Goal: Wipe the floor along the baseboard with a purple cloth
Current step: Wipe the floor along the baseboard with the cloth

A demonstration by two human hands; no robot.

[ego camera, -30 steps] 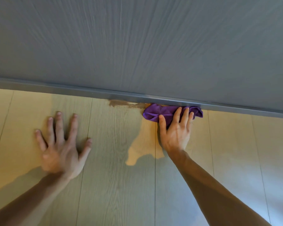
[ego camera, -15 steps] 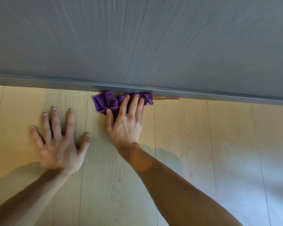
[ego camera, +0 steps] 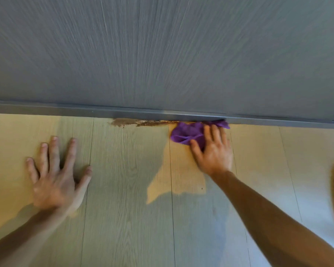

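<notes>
Right hand (ego camera: 213, 153), right of centre: fingers nearly straight, palm down, pressing a crumpled purple cloth (ego camera: 187, 133) onto the pale wood-plank floor (ego camera: 123, 209), the cloth's far edge touching the long grey baseboard (ego camera: 66, 110). Brown smear (ego camera: 131, 122) along the baseboard, just left of the cloth. Left hand (ego camera: 56, 182), lower left: flat on the floor, fingers spread, holding nothing.

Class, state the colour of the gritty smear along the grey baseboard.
The gritty smear is brown; head view.
</notes>
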